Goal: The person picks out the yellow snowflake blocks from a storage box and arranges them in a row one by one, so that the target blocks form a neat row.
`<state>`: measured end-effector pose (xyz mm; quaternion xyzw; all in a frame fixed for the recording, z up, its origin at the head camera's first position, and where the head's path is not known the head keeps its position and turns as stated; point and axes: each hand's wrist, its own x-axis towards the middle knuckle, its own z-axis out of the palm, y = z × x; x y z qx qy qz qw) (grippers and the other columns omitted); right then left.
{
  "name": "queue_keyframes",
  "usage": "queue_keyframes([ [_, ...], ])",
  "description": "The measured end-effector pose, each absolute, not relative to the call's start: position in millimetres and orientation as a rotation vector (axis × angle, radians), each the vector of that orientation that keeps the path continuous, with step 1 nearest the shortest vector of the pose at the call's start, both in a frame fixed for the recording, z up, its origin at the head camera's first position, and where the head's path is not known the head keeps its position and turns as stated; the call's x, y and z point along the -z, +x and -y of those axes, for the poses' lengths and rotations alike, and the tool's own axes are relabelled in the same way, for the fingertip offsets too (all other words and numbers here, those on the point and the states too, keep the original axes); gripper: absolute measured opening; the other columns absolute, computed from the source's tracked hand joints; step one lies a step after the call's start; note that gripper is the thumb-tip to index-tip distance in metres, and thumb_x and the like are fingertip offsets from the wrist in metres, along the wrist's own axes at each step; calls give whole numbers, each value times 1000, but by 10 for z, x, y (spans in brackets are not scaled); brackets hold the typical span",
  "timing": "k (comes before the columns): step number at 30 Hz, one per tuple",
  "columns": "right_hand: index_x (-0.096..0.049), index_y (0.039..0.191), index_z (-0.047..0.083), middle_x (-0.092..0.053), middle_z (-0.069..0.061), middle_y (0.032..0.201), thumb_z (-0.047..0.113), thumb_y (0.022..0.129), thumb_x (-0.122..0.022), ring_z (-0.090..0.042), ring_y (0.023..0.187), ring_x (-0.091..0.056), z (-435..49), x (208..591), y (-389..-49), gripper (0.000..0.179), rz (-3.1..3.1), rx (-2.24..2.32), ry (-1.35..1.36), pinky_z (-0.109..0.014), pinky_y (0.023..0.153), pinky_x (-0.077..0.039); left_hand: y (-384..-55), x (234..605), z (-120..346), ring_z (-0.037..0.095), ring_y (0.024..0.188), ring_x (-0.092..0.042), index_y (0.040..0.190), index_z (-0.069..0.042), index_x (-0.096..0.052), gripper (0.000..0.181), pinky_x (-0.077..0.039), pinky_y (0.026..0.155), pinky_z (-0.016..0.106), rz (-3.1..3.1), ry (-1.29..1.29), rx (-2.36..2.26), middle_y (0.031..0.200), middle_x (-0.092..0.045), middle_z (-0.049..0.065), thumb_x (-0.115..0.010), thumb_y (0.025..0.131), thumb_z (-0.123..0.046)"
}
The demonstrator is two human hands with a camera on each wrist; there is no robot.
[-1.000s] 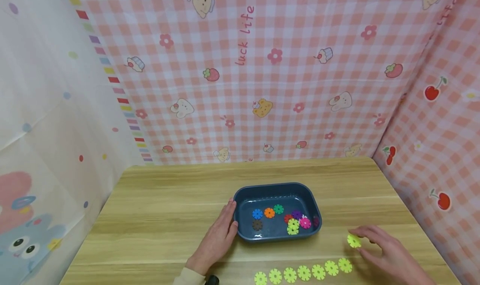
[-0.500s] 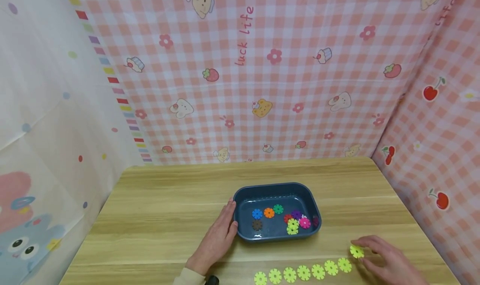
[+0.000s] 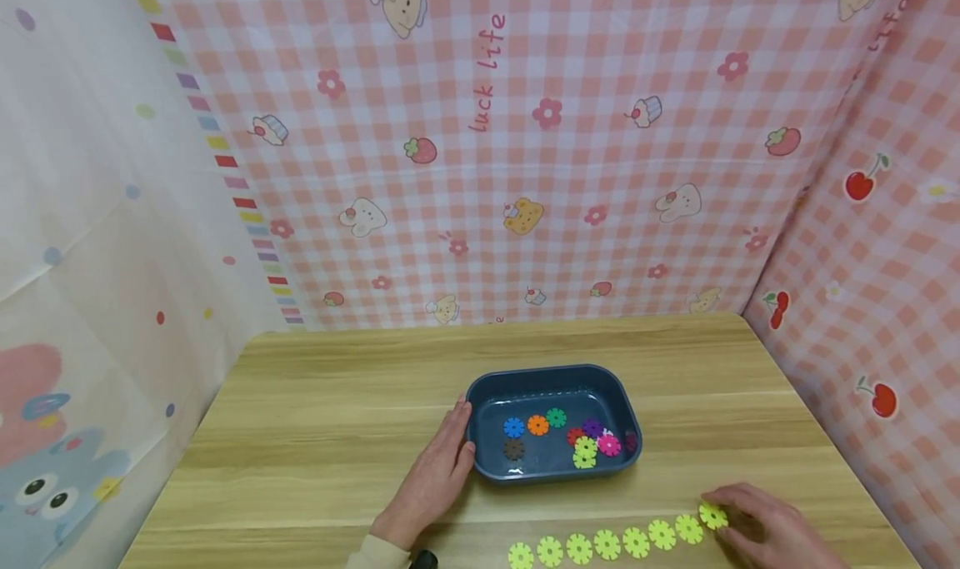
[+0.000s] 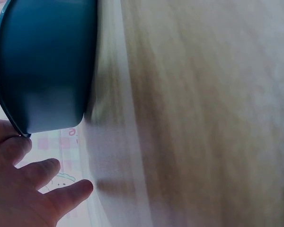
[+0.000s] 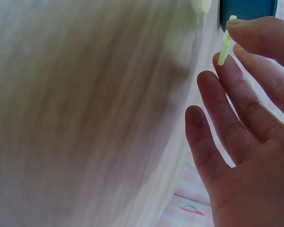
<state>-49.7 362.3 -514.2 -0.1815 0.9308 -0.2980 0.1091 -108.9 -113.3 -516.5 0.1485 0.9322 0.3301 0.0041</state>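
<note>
My right hand [image 3: 776, 526] pinches a yellow-green notched snowflake disc [image 3: 713, 516] between thumb and fingers, at the right end of a row of matching discs [image 3: 636, 542]. In the right wrist view that disc [image 5: 226, 45] shows edge-on at the fingertips, the other fingers spread below. With its fingers fairly straight, my left hand [image 3: 431, 481] rests against the left side of a dark blue tray [image 3: 540, 398]. The left wrist view has those fingers [image 4: 42, 172] at the tray's rim. Inside the tray lie several discs, among them a blue one [image 3: 513, 427], an orange one [image 3: 537, 425] and a pink one [image 3: 609, 445].
The wooden table [image 3: 337, 402] carries the tray near its middle, with the disc row along the near side. A pink checked cloth [image 3: 480, 177] hangs behind, and more patterned cloth [image 3: 892, 319] closes off the right side.
My right hand has brought the pinched disc down and slightly right, from above the row to its right end. The left hand and the tray have stayed in place.
</note>
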Motion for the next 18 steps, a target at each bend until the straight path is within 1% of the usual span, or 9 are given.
queue_keyframes([
  [5,-68,125,9,-67,-2,119,23,95,-76,7,98,-56,-3637,5136,-526,34,-2667,863,-451,-19,79,-55,-1097,5169,1134,32,155,-26,163,-5,-28,58,-28,124,50,-2939,490,-1035,171,-23,10,-46,111,-23],
  [8,-68,126,10,-67,-2,120,24,95,-75,6,98,-57,-3640,5143,-535,34,-2650,853,-441,-20,79,-54,-1092,5167,1132,31,155,-26,163,-5,-28,58,-28,124,49,-2941,490,-1033,171,-23,10,-46,111,-23],
  [13,-69,126,10,-68,-2,121,26,95,-75,4,101,-58,-3645,5166,-533,35,-2652,833,-445,-21,81,-55,-1087,5169,1131,30,155,-26,163,-5,-28,58,-27,125,49,-2944,496,-1027,171,-22,10,-45,111,-23],
  [18,-68,129,10,-68,-4,124,29,96,-74,2,103,-59,-3648,5167,-538,38,-2617,870,-383,-20,82,-54,-1084,5176,1134,32,155,-27,163,-3,-29,58,-28,124,50,-2954,515,-1035,171,-23,11,-46,111,-22],
])
